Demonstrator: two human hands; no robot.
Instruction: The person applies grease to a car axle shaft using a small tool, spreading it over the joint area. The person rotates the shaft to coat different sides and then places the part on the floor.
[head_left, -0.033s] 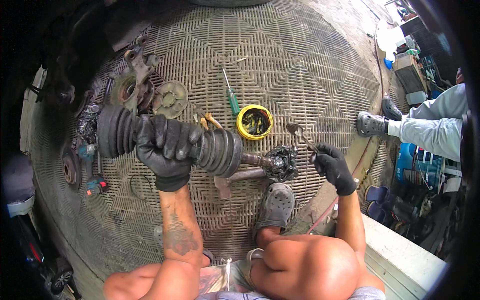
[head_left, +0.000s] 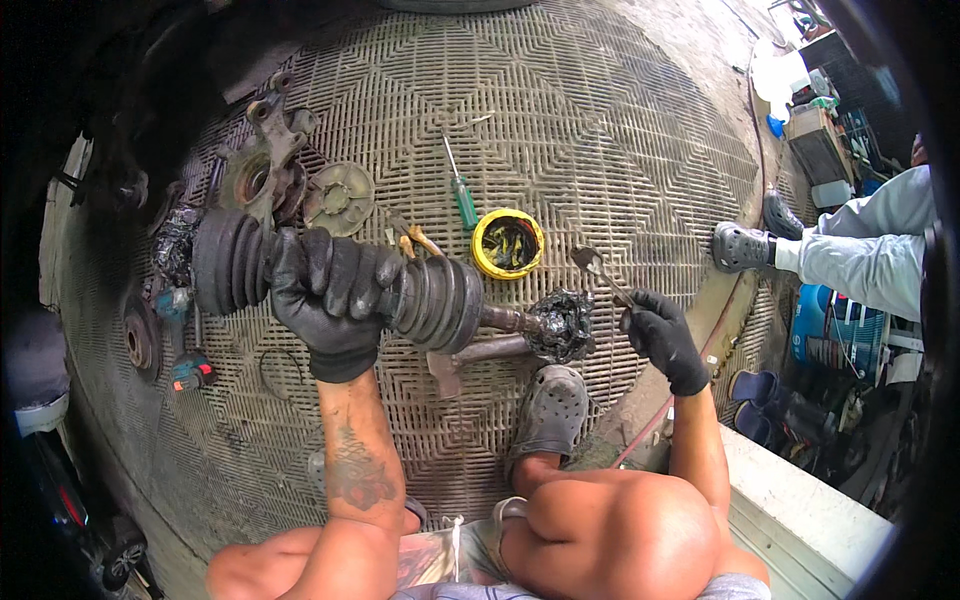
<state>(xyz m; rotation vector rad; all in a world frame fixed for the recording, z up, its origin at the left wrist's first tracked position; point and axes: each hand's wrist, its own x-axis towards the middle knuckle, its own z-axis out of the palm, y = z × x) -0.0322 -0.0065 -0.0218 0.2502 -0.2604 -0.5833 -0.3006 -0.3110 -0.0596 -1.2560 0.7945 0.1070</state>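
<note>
My left hand (head_left: 328, 300), in a black glove, is wrapped round the middle of a drive axle (head_left: 440, 303) with ribbed black rubber boots at both sides. The axle lies level across the view, above the floor. Its right end (head_left: 560, 326) is coated in something shiny and black, like grease. A similar dark, glossy mass (head_left: 176, 245) shows at the left end. My right hand (head_left: 664, 338), also gloved, pinches the handle of a spoon (head_left: 598, 268) with a dark-smeared bowl, apart from the axle. Between the hands, farther off, stands a yellow-rimmed tub (head_left: 508, 244) with dark grease inside.
On the grid-patterned floor mat lie a green-handled screwdriver (head_left: 464, 200), a hammer (head_left: 480, 352), a cordless power tool (head_left: 180, 340), a steering knuckle (head_left: 268, 170) and a round metal plate (head_left: 340, 198). Another person's clog (head_left: 742, 248) is at the right. Boxes and shoes line that side.
</note>
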